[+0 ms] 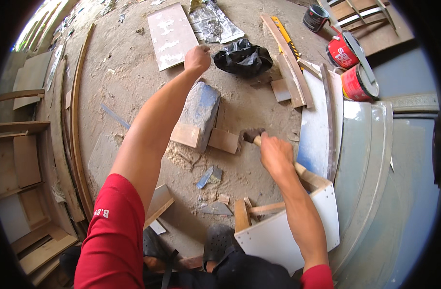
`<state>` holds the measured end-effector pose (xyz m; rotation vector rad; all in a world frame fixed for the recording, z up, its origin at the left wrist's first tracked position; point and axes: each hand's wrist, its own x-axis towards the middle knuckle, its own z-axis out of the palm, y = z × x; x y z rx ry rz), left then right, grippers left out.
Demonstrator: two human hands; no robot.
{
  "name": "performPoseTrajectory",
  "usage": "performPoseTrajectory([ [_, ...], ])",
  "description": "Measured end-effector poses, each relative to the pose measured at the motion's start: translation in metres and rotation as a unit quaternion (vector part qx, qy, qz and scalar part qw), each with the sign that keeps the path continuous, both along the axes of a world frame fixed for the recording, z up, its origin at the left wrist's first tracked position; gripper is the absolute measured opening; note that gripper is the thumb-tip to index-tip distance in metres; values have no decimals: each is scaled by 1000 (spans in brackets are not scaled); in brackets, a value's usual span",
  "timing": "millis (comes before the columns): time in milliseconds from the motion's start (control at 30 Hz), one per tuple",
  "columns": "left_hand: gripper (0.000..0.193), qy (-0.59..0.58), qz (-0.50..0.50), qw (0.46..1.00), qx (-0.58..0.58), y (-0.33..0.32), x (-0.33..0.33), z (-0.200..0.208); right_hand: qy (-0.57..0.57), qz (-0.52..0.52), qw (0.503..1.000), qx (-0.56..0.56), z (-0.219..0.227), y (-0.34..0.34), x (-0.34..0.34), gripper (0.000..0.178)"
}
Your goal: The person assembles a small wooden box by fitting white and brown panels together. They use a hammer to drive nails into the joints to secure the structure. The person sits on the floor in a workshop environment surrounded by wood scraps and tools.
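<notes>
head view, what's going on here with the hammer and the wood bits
The person's right hand grips a dark-headed hammer with a wooden handle, its head close to a flat brown wooden piece beside a rough grey-blue block. The left hand is stretched out near a crumpled black plastic bag and a pale rectangular board; whether it holds anything is unclear.

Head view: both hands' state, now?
Left hand: fingers curled near the black bag; can't tell if holding anything.
Right hand: closed on a hammer.
</notes>
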<state>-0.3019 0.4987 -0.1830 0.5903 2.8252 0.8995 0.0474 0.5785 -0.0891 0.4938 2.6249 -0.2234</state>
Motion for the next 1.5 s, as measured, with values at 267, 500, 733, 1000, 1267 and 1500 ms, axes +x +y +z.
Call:
performPoseTrajectory([
  [267, 28, 176, -149, 962, -143, 48, -57, -32, -49, -11, 999, -17, 3, 6, 4, 21],
  [500, 21, 205, -128, 960, -141, 52, -76, -47, -62, -12, 998, 2, 13, 10, -5, 16],
  [733, 17, 220, -156, 951, -152, 58, -73, -41, -68, -13, 998, -5, 8, 12, -2, 20],
  [1000, 22, 164, -243, 953, -76, 10, -35, -14, -61, -4, 998, 21, -3, 15, 5, 17],
  [1267, 27, 69, -229, 970, -27, -24, 31, 26, -66, 8, 997, 25, -7, 9, 5, 14],
  [1500, 24, 64, -323, 937, -115, -18, 113, 39, -130, 22, 991, 22, -7, 10, 6, 14],
])
